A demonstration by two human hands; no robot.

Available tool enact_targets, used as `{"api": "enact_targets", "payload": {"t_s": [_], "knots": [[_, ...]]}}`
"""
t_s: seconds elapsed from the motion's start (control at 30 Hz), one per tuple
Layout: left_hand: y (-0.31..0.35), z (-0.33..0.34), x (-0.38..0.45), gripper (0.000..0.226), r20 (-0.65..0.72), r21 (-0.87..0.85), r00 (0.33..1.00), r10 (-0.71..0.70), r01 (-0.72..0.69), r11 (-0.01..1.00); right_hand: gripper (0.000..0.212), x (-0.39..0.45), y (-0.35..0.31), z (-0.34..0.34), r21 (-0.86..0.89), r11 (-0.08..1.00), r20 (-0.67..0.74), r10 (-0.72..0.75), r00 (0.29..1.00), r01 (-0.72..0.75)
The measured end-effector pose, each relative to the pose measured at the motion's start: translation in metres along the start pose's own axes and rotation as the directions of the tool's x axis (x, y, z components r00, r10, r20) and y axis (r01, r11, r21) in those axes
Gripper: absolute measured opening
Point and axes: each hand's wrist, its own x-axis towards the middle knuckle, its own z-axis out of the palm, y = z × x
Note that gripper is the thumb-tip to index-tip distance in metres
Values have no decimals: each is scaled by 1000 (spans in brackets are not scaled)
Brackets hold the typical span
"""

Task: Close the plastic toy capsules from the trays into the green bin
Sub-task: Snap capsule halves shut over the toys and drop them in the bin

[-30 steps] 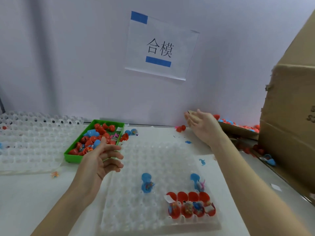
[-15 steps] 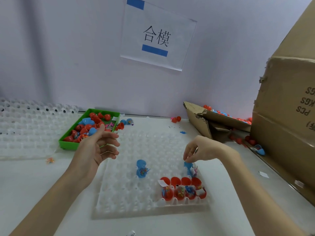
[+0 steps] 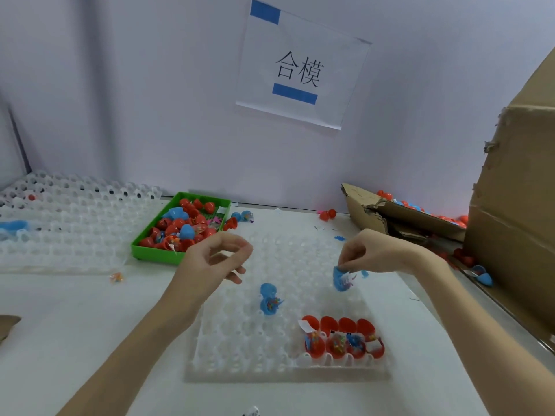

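Note:
A clear dimpled tray (image 3: 288, 364) lies in front of me. My right hand (image 3: 372, 253) pinches an open blue capsule (image 3: 341, 279) by its upper half, lifted just above the tray's right side. Another open blue capsule (image 3: 269, 300) sits in the tray's middle. Several open red capsules (image 3: 342, 337) with small toys stand in the tray's near right corner. My left hand (image 3: 214, 262) hovers over the tray's far left, fingers loosely curled, holding nothing. The green bin (image 3: 156, 254) at the far left holds several red and blue capsules.
A stack of clear trays (image 3: 69, 223) lies at the far left. A torn cardboard box (image 3: 399, 214) with more capsules and a tall cardboard box (image 3: 516, 223) stand at the right. Loose capsules (image 3: 327, 214) lie near the wall.
My right hand came back from the far right, came down to the blue capsule on the tray's right side, and now lifts it. My left hand stayed hovering near the bin.

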Motion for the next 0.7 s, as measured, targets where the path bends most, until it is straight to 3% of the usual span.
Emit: {"api": "enact_targets", "payload": {"t_s": [0.07, 0.17, 0.27, 0.53, 0.6, 0.7], "knots": [[-5, 9, -3, 23, 80, 147, 995, 60, -72, 986, 8, 4, -15, 2, 75, 997, -16, -31, 999, 32], [-13, 23, -10, 48, 209, 311, 973, 101, -164, 936, 10, 13, -40, 16, 165, 984, -52, -58, 997, 66], [-17, 30, -13, 60, 164, 325, 976, 144, -191, 926, 10, 22, -65, 39, 265, 961, -93, -55, 994, 78], [-20, 24, -7, 18, -67, 272, 975, 210, -185, 945, 13, 39, -88, 90, 519, 855, -207, 111, 972, 13], [-20, 21, -7, 15, -96, 229, 979, 178, -152, 961, 13, 37, -87, 98, 603, 793, -280, 111, 954, 84], [-18, 16, -4, 9, -116, 182, 985, 126, -104, 978, 17, 28, -89, 106, 764, 597, -369, 93, 925, 245]]}}
